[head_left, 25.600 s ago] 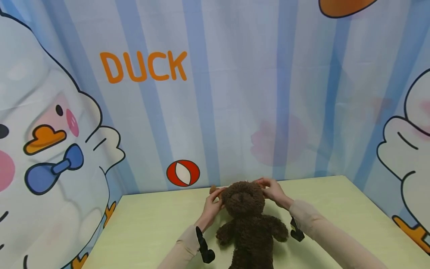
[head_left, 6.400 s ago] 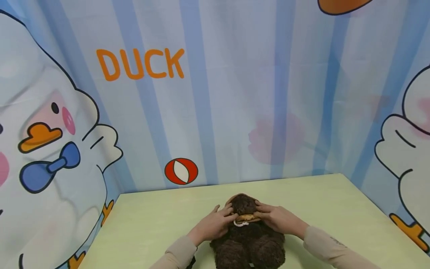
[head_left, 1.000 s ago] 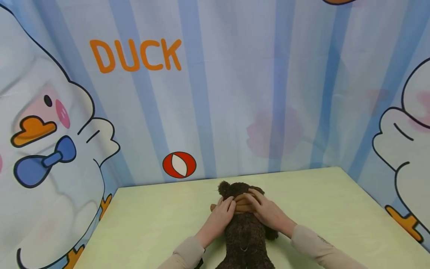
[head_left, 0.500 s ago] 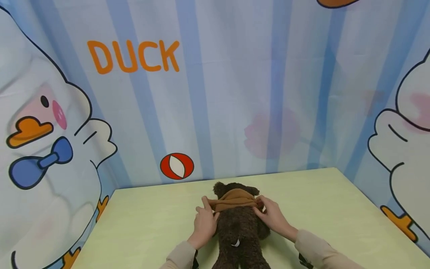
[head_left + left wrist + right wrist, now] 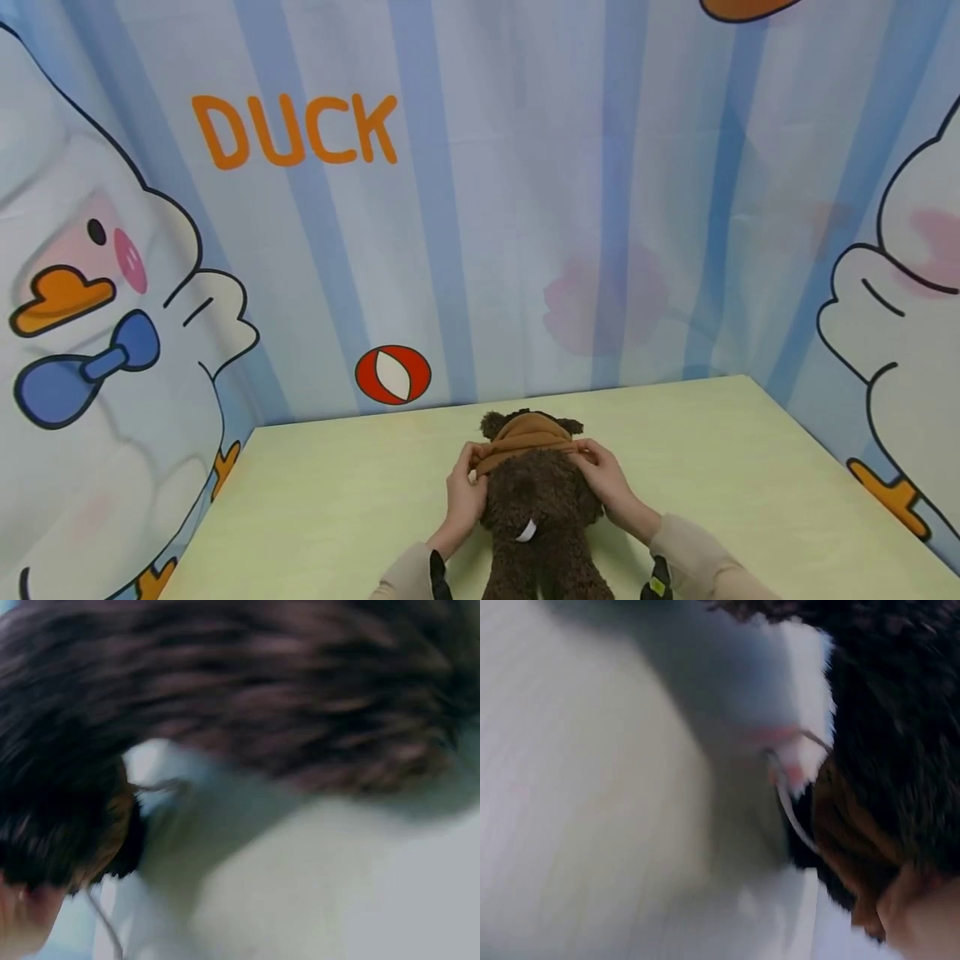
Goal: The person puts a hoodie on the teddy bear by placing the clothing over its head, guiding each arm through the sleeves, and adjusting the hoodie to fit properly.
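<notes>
A dark brown plush bear [image 5: 540, 500] has its back towards the head camera, with a white tag [image 5: 527, 531] low on it. An orange-brown cloth garment, hood-like [image 5: 528, 435], lies bunched across the back of its head and neck. My left hand [image 5: 465, 492] pinches the garment's left edge, fingers partly behind the bear. At its right edge my right hand [image 5: 611, 483] pinches the cloth between thumb and fingers. Pale drawstrings [image 5: 787, 799] hang from the garment in the right wrist view. The bear's face is hidden, and the left wrist view is blurred.
Under the bear is a pale yellow-green table [image 5: 360, 492]. Behind it hangs a striped blue curtain [image 5: 517, 208] printed with ducks and a red ball. Dark straps with wrist cameras [image 5: 657, 579] sit at the cuffs.
Six seconds ago the bear's front showed, with the drawstring at its neck; now its back shows. Over the last second my hands moved from the garment's middle out to its two side edges.
</notes>
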`<state>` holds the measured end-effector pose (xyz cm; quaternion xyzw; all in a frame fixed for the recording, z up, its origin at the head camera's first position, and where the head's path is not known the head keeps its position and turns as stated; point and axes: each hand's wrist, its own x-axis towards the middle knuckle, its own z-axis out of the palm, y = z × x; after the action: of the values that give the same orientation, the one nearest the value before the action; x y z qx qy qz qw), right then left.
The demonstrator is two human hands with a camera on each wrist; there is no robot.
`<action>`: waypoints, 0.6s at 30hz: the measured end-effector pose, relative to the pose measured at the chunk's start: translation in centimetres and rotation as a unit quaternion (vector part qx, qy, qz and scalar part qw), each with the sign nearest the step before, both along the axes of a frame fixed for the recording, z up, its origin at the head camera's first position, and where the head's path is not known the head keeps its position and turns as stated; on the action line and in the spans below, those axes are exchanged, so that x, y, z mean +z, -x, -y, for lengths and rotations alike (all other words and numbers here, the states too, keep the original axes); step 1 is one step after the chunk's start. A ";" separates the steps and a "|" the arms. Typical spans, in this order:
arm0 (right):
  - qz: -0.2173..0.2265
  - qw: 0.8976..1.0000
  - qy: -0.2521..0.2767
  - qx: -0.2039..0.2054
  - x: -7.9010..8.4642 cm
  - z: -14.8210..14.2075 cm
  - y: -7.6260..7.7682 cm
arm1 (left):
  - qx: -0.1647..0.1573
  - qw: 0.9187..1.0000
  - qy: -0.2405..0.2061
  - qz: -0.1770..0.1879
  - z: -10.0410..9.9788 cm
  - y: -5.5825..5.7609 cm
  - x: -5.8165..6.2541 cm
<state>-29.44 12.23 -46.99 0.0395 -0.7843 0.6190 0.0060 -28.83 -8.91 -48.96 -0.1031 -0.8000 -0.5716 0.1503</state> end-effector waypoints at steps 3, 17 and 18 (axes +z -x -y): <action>0.072 0.981 0.098 0.153 0.2 -1.9 0.7 | -0.082 0.985 -0.101 0.117 1.7 0.7 0.3; 0.104 0.948 0.118 0.277 -0.6 -4.4 1.4 | -0.328 0.882 -0.240 0.237 4.6 1.8 0.4; 0.101 0.953 0.121 0.259 -0.4 -4.2 1.3 | -0.315 0.887 -0.246 0.232 4.4 1.7 0.4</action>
<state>-30.79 16.48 -47.41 0.1777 -0.6626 0.6905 -0.2293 -30.52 -13.27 -48.56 -0.1745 -0.5713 -0.7748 -0.2070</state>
